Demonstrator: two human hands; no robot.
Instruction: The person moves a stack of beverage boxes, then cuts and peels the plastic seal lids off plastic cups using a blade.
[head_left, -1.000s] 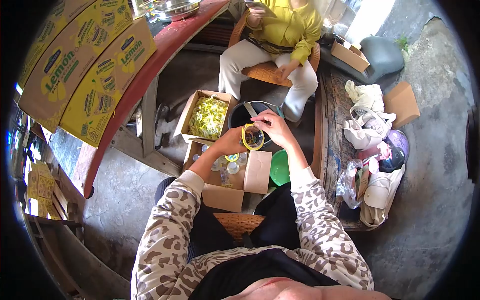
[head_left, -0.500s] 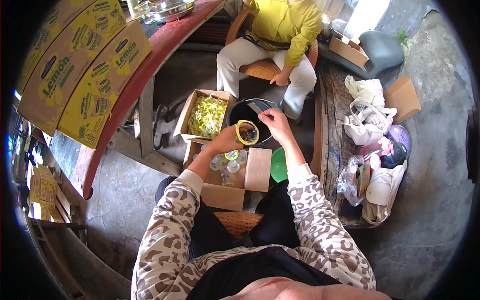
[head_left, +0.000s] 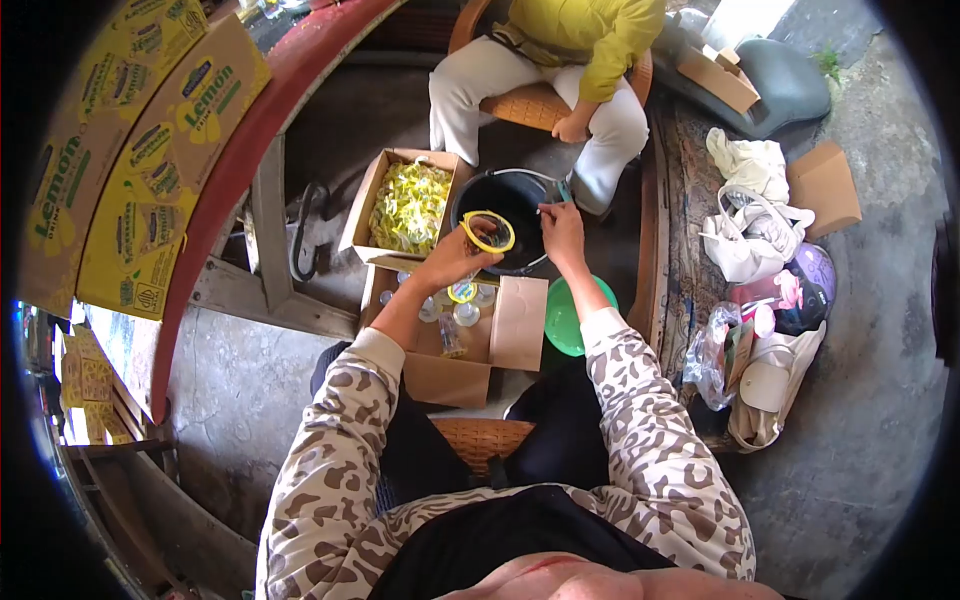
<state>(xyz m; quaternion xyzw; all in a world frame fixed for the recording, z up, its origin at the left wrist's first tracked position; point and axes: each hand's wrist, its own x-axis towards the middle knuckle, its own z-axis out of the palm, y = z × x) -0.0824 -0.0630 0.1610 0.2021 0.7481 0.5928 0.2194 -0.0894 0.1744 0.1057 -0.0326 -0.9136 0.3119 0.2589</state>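
So the left hand (head_left: 450, 262) has its fingers wrapped round a clear cup with a yellow rim (head_left: 488, 232), right over the near left edge of the black bucket (head_left: 508, 208), and the right hand (head_left: 563, 236) is pinching a blade-like tool (head_left: 564, 191) over on the right.

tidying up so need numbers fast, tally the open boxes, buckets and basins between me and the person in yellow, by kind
Open cardboard boxes: 2, the upper box and the lower box
Black bucket: 1
Green basin: 1
Total: 4
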